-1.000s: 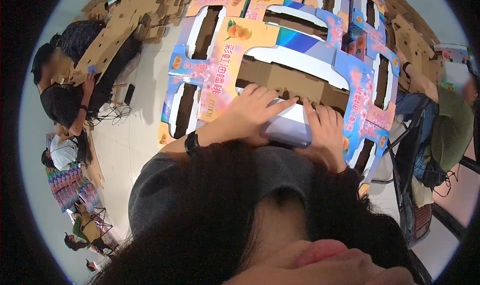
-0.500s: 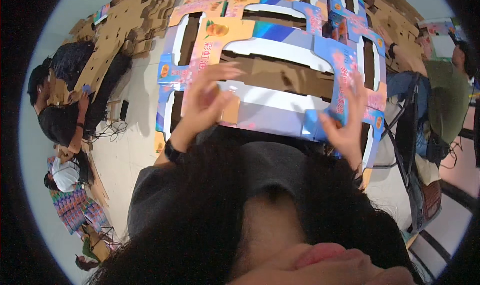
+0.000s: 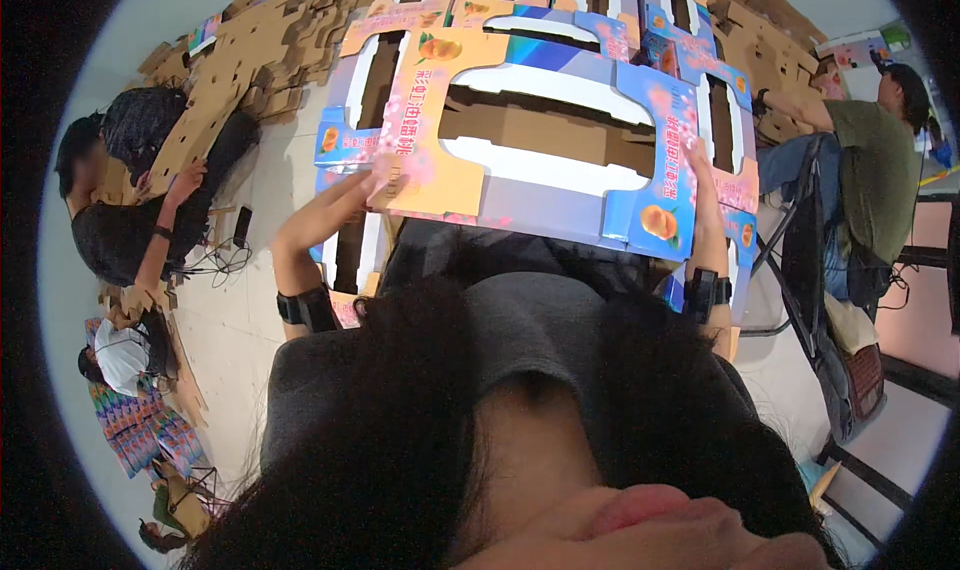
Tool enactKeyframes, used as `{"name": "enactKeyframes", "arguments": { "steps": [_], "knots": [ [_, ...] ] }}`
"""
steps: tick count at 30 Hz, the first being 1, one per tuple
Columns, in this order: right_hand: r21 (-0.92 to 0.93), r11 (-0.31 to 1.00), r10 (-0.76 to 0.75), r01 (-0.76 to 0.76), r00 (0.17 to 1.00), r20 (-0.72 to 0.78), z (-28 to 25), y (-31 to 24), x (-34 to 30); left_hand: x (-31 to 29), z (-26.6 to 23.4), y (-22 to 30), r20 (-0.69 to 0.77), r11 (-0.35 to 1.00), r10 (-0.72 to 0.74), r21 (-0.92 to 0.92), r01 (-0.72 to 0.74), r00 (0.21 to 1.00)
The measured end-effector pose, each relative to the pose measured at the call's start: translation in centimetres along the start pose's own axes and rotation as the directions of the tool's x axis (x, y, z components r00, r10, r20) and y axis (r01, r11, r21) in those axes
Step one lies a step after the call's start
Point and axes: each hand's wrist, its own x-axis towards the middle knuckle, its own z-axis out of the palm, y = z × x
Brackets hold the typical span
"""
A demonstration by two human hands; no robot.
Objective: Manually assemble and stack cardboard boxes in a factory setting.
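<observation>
A colourful cardboard fruit box (image 3: 545, 185) sits in front of me above my lap, its top open through a long gap with white-edged flaps. Peaches and pink blossoms are printed on its orange and blue end panels. My left hand (image 3: 345, 198) holds the box's left end, its fingertips partly hidden at the edge. Against the right end presses my right hand (image 3: 704, 185), with some fingers out of sight behind the blue panel. Between them the box is held level, and its brown inside shows through the gap.
Several similar boxes (image 3: 500, 10) stand in rows beyond mine. Flat brown cardboard (image 3: 240, 50) is piled at the far left. A person in black (image 3: 120, 220) handles cardboard on the left; another in green (image 3: 880, 170) sits at the right beside a black chair (image 3: 800, 240).
Both hands have moved outward from over the near side of the box to its two ends and taken hold there. The loose right corner panel now lies flat against the box.
</observation>
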Motion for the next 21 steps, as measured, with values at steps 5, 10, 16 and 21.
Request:
{"name": "enactKeyframes", "arguments": {
  "steps": [5,10,16,21],
  "knots": [
    [-0.076,0.995,-0.067,0.06,0.994,-0.086,-0.9,1.2,0.9,2.4,0.2,-1.4,0.007,0.996,-0.002,0.092,0.001,1.0],
    [-0.139,0.985,-0.119,0.098,0.982,-0.148,-1.0,1.8,1.0,2.9,1.5,-0.6,-0.041,0.997,-0.026,-0.076,0.023,0.999],
    [-0.138,0.986,-0.1,0.094,0.994,-0.042,0.7,2.0,2.1,4.0,3.8,-5.6,-0.239,0.744,0.07,-0.634,-0.21,0.969],
    [-0.046,0.992,-0.124,0.12,0.985,-0.118,-1.2,2.6,0.3,4.7,3.9,-1.3,-0.287,0.622,0.029,-0.744,-0.242,0.957]
  ]
}}
